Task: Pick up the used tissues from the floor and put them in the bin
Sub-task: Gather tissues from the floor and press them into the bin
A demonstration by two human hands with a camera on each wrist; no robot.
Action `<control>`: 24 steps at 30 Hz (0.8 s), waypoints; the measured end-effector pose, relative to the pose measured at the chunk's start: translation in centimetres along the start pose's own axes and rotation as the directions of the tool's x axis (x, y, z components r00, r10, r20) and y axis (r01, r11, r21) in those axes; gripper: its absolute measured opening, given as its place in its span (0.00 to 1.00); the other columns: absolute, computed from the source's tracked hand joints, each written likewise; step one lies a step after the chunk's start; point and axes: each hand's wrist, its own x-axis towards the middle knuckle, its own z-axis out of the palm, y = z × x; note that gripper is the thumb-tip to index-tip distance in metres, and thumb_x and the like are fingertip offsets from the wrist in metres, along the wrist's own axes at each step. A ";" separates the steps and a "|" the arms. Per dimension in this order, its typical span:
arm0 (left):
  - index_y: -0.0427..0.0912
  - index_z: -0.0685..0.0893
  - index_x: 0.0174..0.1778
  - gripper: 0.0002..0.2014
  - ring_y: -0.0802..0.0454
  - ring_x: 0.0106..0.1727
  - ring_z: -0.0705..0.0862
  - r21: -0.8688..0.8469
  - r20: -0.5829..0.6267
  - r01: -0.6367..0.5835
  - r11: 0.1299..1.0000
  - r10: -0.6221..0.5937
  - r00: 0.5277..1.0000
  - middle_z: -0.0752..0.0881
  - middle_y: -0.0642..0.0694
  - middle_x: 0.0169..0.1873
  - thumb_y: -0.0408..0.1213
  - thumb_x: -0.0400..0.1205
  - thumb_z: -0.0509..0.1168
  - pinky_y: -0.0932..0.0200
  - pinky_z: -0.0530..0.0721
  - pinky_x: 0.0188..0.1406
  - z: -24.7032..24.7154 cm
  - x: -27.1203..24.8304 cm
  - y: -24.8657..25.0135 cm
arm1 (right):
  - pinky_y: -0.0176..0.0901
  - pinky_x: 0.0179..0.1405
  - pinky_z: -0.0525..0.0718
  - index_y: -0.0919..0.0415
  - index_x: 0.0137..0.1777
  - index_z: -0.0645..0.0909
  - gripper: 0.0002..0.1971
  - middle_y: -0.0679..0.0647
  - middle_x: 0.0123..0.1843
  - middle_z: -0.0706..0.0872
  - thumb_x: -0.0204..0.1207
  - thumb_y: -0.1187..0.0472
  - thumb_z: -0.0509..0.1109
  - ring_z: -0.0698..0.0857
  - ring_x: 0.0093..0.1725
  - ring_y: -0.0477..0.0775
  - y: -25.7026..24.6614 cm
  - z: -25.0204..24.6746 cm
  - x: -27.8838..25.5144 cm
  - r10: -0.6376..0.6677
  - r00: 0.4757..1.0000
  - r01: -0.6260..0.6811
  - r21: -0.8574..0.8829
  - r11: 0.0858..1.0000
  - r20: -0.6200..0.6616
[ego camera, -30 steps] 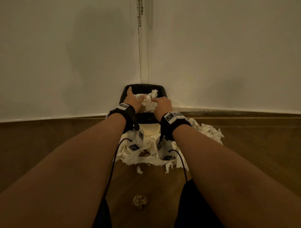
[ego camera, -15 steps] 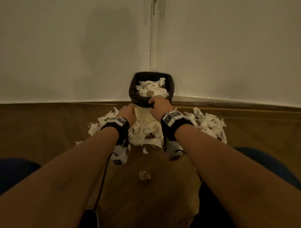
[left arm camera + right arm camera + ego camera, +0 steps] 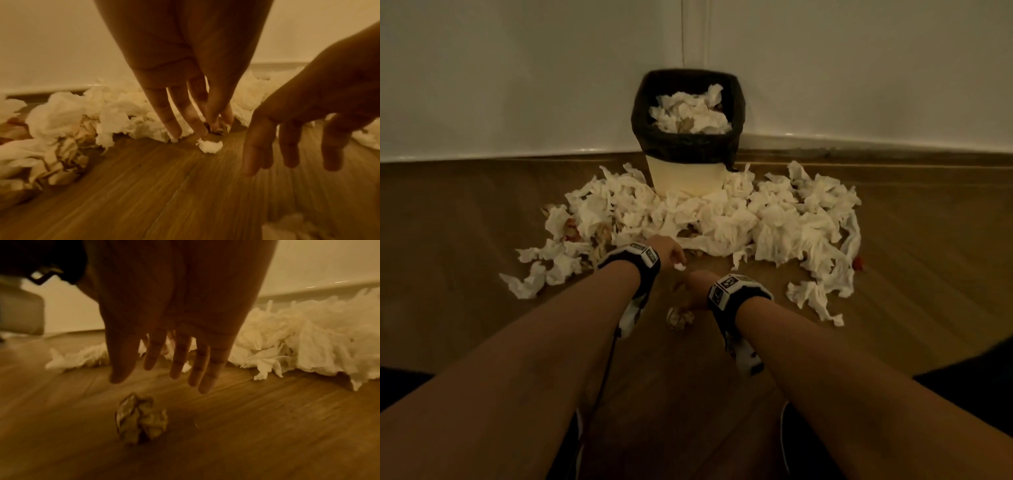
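On the wooden floor (image 3: 893,219), loose used tissues (image 3: 784,219) ring the bin (image 3: 688,150); they look light, soft and easily torn. The left hand (image 3: 185,91) points slack fingers at a small scrap (image 3: 209,146), holding nothing. The right hand (image 3: 170,337) hangs open above a crumpled ball (image 3: 140,417), best pinched whole.

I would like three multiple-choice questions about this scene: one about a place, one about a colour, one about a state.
1. Where does the bin stand?
A. in the corner of the walls
B. in the middle of the floor
C. on a table

2. What colour is the bin liner?
A. white
B. black
C. blue

3. How is the right hand?
A. holding a tissue
B. in a fist
C. open, empty

Answers: 1 A, two walls meet behind it; 2 B, dark liner on a pale bin; 3 C, fingers spread above the crumpled ball.
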 end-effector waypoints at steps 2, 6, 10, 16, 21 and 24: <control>0.46 0.85 0.60 0.12 0.44 0.64 0.80 0.038 0.007 -0.013 0.999 0.013 1.000 0.81 0.44 0.66 0.32 0.84 0.61 0.54 0.77 0.61 1.4 1.0 -0.1 | 0.56 0.64 0.78 0.50 0.72 0.73 0.29 0.55 0.73 0.72 0.72 0.46 0.72 0.74 0.70 0.62 0.1 1.4 0.6 -0.040 0.999 0.040 -0.044 0.998 0.005; 0.48 0.82 0.64 0.15 0.41 0.65 0.78 0.116 -0.032 -0.035 0.993 0.039 0.999 0.76 0.41 0.69 0.32 0.84 0.57 0.51 0.76 0.62 3.1 2.3 -0.3 | 0.62 0.64 0.78 0.49 0.76 0.69 0.34 0.53 0.79 0.60 0.70 0.44 0.72 0.65 0.74 0.64 0.2 3.7 1.6 -0.119 0.992 0.112 -0.175 0.978 -0.029; 0.48 0.81 0.65 0.16 0.42 0.66 0.76 0.137 -0.054 -0.009 0.991 0.017 0.998 0.73 0.42 0.70 0.33 0.82 0.64 0.52 0.75 0.63 4.1 2.9 -0.6 | 0.56 0.61 0.79 0.49 0.73 0.74 0.30 0.52 0.79 0.58 0.70 0.51 0.76 0.56 0.78 0.62 0.7 4.8 2.0 -0.251 0.966 0.222 -0.292 0.930 -0.064; 0.41 0.83 0.57 0.10 0.42 0.61 0.79 0.105 -0.081 0.032 0.994 -0.024 0.996 0.78 0.39 0.63 0.33 0.81 0.64 0.54 0.77 0.59 4.2 2.9 0.2 | 0.53 0.71 0.70 0.54 0.74 0.73 0.21 0.57 0.81 0.57 0.81 0.58 0.63 0.59 0.78 0.64 1.7 4.1 1.8 -0.209 0.977 0.197 -0.213 0.957 -0.037; 0.39 0.85 0.59 0.11 0.43 0.62 0.81 0.077 -0.028 0.064 0.995 -0.062 0.998 0.83 0.40 0.61 0.34 0.83 0.62 0.55 0.78 0.62 3.8 2.5 0.6 | 0.48 0.64 0.76 0.61 0.74 0.72 0.22 0.63 0.73 0.72 0.80 0.65 0.64 0.74 0.70 0.62 2.4 3.9 1.4 -0.093 0.978 0.080 -0.079 0.994 -0.188; 0.39 0.86 0.56 0.10 0.45 0.61 0.82 0.023 -0.073 0.046 0.999 -0.044 0.996 0.85 0.42 0.59 0.35 0.82 0.64 0.58 0.77 0.60 3.2 1.8 0.5 | 0.44 0.63 0.74 0.61 0.72 0.74 0.21 0.64 0.70 0.72 0.79 0.66 0.65 0.75 0.67 0.63 3.1 2.6 0.7 0.000 0.969 0.025 0.098 0.995 -0.248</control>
